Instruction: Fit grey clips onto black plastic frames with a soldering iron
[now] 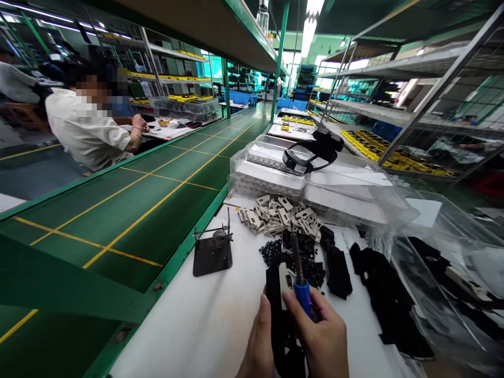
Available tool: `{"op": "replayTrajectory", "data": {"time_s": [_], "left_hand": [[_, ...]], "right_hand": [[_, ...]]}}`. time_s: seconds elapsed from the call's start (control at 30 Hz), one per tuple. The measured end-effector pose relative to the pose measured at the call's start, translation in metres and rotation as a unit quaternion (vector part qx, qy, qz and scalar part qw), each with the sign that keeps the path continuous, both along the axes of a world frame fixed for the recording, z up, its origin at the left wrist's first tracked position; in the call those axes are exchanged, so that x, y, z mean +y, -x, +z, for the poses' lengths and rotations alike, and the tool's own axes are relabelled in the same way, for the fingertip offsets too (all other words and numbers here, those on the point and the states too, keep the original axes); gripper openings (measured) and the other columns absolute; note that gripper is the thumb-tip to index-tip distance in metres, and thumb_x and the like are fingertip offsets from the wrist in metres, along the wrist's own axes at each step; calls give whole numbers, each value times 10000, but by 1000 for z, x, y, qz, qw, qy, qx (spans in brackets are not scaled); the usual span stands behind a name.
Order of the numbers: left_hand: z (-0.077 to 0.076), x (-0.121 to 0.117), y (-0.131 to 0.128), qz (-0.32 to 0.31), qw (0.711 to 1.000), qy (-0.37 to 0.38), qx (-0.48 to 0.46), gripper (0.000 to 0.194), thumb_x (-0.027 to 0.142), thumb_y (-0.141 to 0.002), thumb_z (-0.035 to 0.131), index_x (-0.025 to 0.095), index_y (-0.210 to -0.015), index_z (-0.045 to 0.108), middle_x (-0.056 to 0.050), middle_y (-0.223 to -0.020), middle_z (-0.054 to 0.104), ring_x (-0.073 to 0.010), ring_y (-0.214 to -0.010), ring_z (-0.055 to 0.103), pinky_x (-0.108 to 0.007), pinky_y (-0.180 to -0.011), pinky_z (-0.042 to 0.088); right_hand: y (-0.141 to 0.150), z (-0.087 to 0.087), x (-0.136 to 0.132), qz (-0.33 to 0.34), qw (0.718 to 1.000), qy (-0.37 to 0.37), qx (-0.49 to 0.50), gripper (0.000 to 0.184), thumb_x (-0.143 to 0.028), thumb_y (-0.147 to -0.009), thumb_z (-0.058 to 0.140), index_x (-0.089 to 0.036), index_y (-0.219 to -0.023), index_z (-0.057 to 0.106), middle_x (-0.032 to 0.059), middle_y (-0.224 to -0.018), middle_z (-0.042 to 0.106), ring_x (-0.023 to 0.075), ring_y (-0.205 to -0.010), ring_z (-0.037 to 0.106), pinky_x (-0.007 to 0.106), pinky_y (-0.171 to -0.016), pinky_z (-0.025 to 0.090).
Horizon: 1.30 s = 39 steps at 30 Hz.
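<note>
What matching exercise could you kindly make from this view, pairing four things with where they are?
1. Blue-handled tool
2. Black headband device
3. Heap of pale parts
4. Dark metal stand

A. On the clear trays
B. Beside the green belt, on the white tabletop
C. In the right hand
D. Just behind the small black pieces

Pairs: 1-C, 2-A, 3-D, 4-B

Metal stand (213, 252) left of small parts pile (271, 252).
</note>
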<state>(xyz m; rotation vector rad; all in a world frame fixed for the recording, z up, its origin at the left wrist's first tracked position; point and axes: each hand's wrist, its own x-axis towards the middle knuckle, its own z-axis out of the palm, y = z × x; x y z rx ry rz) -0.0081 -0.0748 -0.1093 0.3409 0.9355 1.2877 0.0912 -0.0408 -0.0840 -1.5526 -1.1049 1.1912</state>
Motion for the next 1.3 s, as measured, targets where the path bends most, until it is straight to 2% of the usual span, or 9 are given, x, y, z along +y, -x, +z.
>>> {"op": "replayTrajectory", "data": {"time_s": [0.1, 0.37, 0.53, 0.67, 0.8, 0.87, 0.93, 1.13, 1.3], "left_hand": [[8, 3, 4, -11, 999, 33, 22, 717, 668, -797, 596, 220, -1357, 580, -92, -1340, 633, -360, -1405, 362, -454, -1186, 274], [31, 8, -2, -12, 998, 24, 59, 640, 624, -850, 564, 185, -1314, 608, -109, -1295, 661, -333, -1363, 435, -470, -1193, 223], [40, 8, -2, -29, 991, 31, 127, 580, 636, -853, 555, 151, -1138, 695, -110, -1106, 732, -320, -1179, 577, -437, -1074, 385], [43, 8, -6, -23, 984, 27, 177, 560, 662, -827, 565, 156, -1001, 728, -88, -1009, 739, -310, -1103, 592, -381, -975, 447], [45, 10, -11, 3, 985, 13, 170, 519, 626, -841, 573, 162, -1003, 737, -87, -1003, 741, -303, -1124, 581, -368, -1003, 427], [43, 11, -10, 1, 986, 5, 166, 519, 620, -843, 574, 164, -1030, 736, -88, -974, 746, -307, -1129, 584, -369, -999, 432], [41, 12, -8, -15, 984, -6, 176, 522, 610, -851, 570, 168, -1082, 723, -87, -963, 748, -312, -1151, 577, -377, -1010, 426], [36, 8, -5, -55, 976, -5, 209, 562, 603, -906, 479, 161, -1198, 668, -100, -1103, 725, -301, -1240, 526, -391, -1097, 346], [40, 8, -10, -42, 978, -4, 206, 584, 604, -900, 490, 161, -1248, 643, -109, -1307, 641, -317, -1321, 457, -394, -1138, 301]], "right_hand": [[0, 0, -1, -12, 1000, 1, 13, 432, -578, -674, 764, -201, -856, 655, -29, -635, 568, 141, -582, 466, 229, -521, 388], [-15, -6, 8, 24, 999, -24, -19, 411, -557, -751, 714, -216, -665, 500, -64, -555, 444, 114, -512, 397, 216, -454, 339], [-17, -3, 3, 34, 997, -25, -69, 413, -573, -786, 673, -222, -678, 486, -71, -551, 412, 116, -511, 393, 219, -471, 347], [-12, 3, -4, 1, 995, -39, -93, 410, -575, -803, 657, -220, -683, 489, -68, -551, 413, 113, -509, 395, 226, -486, 331], [-13, 3, -1, 6, 1000, -10, -2, 409, -582, -779, 683, -216, -721, 510, -54, -588, 460, 122, -533, 419, 234, -490, 363], [-15, 0, 3, 22, 998, 16, 61, 407, -580, -776, 693, -216, -755, 512, -54, -614, 477, 115, -527, 422, 229, -482, 374], [-17, -2, 4, 25, 997, 24, 74, 399, -561, -785, 698, -218, -752, 498, -62, -612, 466, 108, -527, 418, 220, -483, 375], [-16, -1, -3, 28, 999, 7, 38, 397, -552, -793, 690, -216, -713, 496, -60, -596, 461, 118, -550, 426, 219, -490, 369], [-12, 0, -4, 8, 1000, -19, -20, 388, -550, -811, 661, -216, -692, 503, -65, -562, 435, 117, -525, 412, 221, -486, 350]]}}
